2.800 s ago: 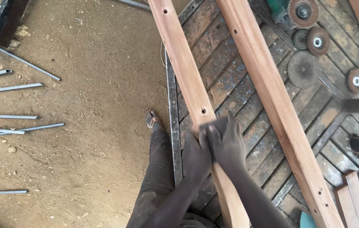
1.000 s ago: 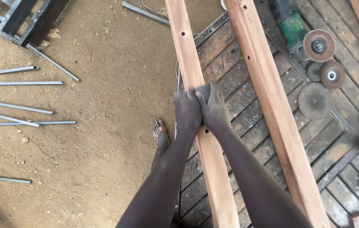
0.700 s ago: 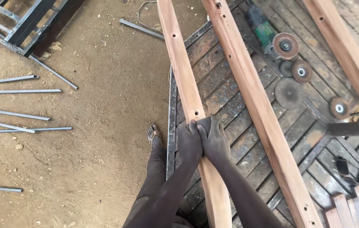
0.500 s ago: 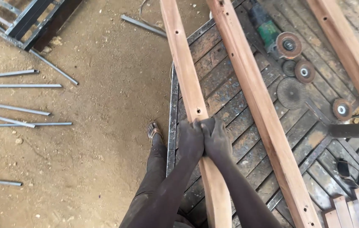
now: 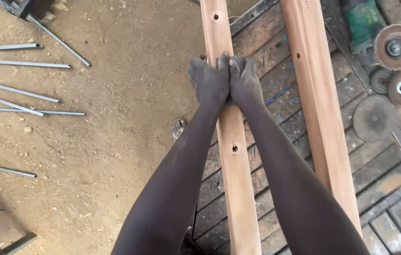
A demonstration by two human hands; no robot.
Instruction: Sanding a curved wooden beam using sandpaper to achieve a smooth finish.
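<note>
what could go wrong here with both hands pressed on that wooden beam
Both hands, left hand and right hand, press together on the narrow wooden beam; a slip could send them off its edge. Loose grinding discs and metal rods nearby could trip a foot.

The long reddish-tan wooden beam [image 5: 231, 156] under the hands shows small dark holes. A matching orange-brown beam [image 5: 321, 113] lies right of it. Grey weathered planks [image 5: 280, 99] lie beneath, tan sandy ground [image 5: 115, 132] at left with silver-grey metal rods [image 5: 16, 94]; a green grinder [image 5: 363, 21] at far right beside rust-brown discs [image 5: 395, 46].
</note>
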